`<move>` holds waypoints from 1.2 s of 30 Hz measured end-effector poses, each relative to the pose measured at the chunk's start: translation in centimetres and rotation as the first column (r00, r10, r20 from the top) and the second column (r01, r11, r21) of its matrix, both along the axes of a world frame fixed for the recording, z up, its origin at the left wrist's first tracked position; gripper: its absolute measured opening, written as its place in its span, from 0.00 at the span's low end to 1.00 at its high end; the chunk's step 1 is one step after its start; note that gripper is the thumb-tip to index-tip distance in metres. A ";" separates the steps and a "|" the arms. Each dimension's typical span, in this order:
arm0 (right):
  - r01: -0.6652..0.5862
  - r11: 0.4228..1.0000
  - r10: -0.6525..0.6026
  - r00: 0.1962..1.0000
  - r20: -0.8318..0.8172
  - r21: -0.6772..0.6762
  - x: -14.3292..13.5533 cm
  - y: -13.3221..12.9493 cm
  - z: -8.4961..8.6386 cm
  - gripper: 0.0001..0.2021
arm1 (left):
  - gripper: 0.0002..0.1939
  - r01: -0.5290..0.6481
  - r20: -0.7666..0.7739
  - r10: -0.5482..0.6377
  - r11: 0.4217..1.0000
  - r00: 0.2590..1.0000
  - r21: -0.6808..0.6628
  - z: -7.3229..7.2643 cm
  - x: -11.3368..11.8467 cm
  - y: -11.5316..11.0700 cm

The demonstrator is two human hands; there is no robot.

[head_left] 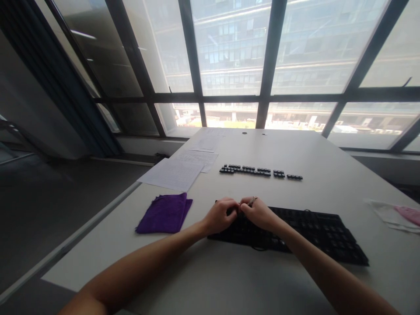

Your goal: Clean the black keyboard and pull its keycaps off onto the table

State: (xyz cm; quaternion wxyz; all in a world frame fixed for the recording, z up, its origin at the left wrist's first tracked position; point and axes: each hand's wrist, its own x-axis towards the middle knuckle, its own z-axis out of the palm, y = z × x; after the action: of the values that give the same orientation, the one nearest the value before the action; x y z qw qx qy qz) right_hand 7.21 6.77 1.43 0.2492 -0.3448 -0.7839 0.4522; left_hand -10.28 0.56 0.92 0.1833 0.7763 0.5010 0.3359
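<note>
A black keyboard lies on the white table in front of me, its left part partly hidden by my hands. Over its upper left area, my left hand and my right hand meet with their fingertips together. Both are closed in a pinch, and what lies between the fingertips is too small to name. Something small and metallic shows at the fingers of my right hand; whether it is a ring or a tool I cannot make out. Beyond the keyboard, loose black keycaps stand in rows.
A folded purple cloth lies left of the keyboard. Printed paper sheets are spread along the table's left edge. At the far right is a white and pink packet. Large windows rise behind the table.
</note>
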 end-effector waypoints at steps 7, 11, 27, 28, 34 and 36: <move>0.209 0.974 -0.219 0.968 -0.122 -0.089 -0.3 0.9 -1.8 0.18 | 0.11 0.038 -0.070 -0.041 0.998 0.997 -0.048 -0.4 -0.3 0.1; 0.117 0.989 -0.132 0.971 -0.201 -0.086 -0.1 1.0 -1.9 0.20 | 0.10 0.019 0.027 -0.017 0.997 1.000 -0.070 -0.5 -0.3 0.1; 0.320 0.937 -0.276 0.922 -0.270 0.137 -0.3 0.3 -1.7 0.20 | 0.10 -0.053 0.189 0.031 0.992 0.982 0.111 -0.7 -0.3 0.0; 0.325 0.940 -0.286 0.917 -0.278 0.102 -0.3 0.4 -1.6 0.20 | 0.07 -0.042 0.156 0.017 0.987 0.988 0.155 -0.9 -0.3 0.0; 0.353 0.934 -0.328 0.909 -0.257 0.057 -0.4 0.9 -1.8 0.20 | 0.08 0.034 -0.046 -0.019 0.940 0.999 0.338 -0.7 -0.5 -0.3; 0.368 0.928 -0.342 0.903 -0.259 0.058 -0.4 1.0 -1.9 0.20 | 0.09 0.024 -0.029 -0.016 0.943 0.999 0.331 -0.1 -0.5 -0.2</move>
State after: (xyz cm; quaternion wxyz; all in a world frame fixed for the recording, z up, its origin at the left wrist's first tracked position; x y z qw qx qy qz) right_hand 6.77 7.78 -0.48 0.4398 -0.4099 -0.6940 0.3961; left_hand -10.81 0.36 0.80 0.0471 0.8054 0.4319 0.4032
